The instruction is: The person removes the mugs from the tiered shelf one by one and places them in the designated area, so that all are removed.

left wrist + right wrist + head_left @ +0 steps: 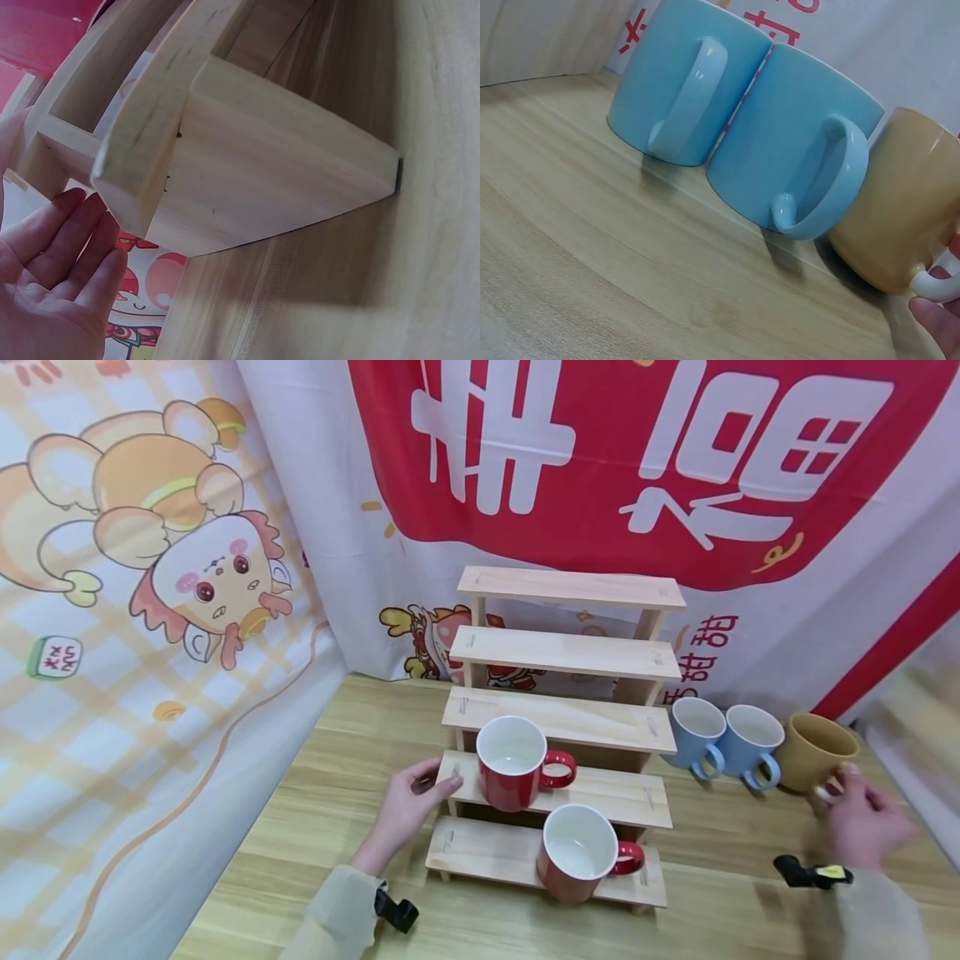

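Looks to me like the step in hand is picking up the tan mug (804, 762), which sits on the worktop (363, 739) at 3 o'clock from the stepped rack (562, 720). The right hand (868, 825) has its grip pinched on the white handle (934, 287); the left hand (408, 810) is relaxed, grasping nothing, at the rack's 8 o'clock edge. Next move probably calls for a straight lift, minding the blue mugs (738, 752) at 9 o'clock. Those and the two red mugs (512, 777) look empty, tan too from what shows.

“福” (693, 460) — red patch (600, 468); “甜甜” (703, 647) — white cloth (765, 635), both sideways
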Available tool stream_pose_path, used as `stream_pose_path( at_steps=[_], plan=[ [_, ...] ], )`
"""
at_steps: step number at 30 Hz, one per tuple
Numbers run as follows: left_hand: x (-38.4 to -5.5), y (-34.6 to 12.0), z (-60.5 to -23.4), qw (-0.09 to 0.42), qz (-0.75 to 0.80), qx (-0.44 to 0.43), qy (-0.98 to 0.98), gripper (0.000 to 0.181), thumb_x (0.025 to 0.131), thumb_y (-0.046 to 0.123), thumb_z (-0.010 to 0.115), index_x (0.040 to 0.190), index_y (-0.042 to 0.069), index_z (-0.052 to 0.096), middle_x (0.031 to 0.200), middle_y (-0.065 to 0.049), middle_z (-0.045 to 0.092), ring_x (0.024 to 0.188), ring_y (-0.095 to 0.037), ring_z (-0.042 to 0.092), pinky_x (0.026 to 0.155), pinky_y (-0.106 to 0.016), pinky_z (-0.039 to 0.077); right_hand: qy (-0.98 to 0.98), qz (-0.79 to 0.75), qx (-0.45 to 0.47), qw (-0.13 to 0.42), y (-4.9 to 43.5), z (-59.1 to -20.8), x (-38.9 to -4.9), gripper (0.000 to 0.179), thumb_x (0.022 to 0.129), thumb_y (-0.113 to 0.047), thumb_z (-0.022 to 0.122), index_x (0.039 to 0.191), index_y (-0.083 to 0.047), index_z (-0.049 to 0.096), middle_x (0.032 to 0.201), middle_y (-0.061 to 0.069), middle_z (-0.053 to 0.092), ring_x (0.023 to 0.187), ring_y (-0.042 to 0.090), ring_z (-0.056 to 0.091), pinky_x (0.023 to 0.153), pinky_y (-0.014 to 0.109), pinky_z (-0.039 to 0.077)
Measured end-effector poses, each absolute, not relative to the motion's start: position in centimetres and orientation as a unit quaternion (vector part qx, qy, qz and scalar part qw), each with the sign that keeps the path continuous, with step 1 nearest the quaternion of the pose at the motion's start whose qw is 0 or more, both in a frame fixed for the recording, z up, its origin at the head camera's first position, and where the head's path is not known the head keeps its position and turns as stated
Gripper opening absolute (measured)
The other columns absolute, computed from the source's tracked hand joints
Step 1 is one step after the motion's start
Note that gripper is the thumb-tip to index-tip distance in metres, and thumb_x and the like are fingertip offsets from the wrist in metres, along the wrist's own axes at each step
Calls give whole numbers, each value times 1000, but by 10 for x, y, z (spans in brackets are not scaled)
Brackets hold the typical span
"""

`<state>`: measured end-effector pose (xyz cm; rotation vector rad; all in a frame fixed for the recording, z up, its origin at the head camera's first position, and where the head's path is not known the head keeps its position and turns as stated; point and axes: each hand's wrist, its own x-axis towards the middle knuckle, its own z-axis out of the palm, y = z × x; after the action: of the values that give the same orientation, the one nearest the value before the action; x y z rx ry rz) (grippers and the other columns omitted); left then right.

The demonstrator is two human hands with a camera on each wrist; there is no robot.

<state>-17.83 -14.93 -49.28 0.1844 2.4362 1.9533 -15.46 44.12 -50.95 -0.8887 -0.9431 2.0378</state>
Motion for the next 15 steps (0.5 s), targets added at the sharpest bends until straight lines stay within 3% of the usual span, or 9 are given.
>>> stream_pose_path(
  at_steps=[7, 15],
  plan=[
    [-178, -149, -493, 12, 626, 54, 778, 58, 87, 35, 83, 133, 3, 65, 122, -12, 68, 114, -28, 65, 95, -34, 55, -361, 796, -342, 344, 440, -512, -150, 21, 83, -10, 86, 95, 1, 72, 89, 6, 75, 73, 15, 73, 54, 29, 61],
    [-178, -148, -495, 13, 627, 52, 777, 60, 86, 36, 83, 133, 3, 65, 122, -12, 68, 113, -28, 65, 95, -35, 55, -427, 764, -377, 303, 443, -518, -143, 17, 86, -22, 85, 94, -10, 76, 86, -4, 73, 66, 8, 69, 50, 24, 58]
  ],
)
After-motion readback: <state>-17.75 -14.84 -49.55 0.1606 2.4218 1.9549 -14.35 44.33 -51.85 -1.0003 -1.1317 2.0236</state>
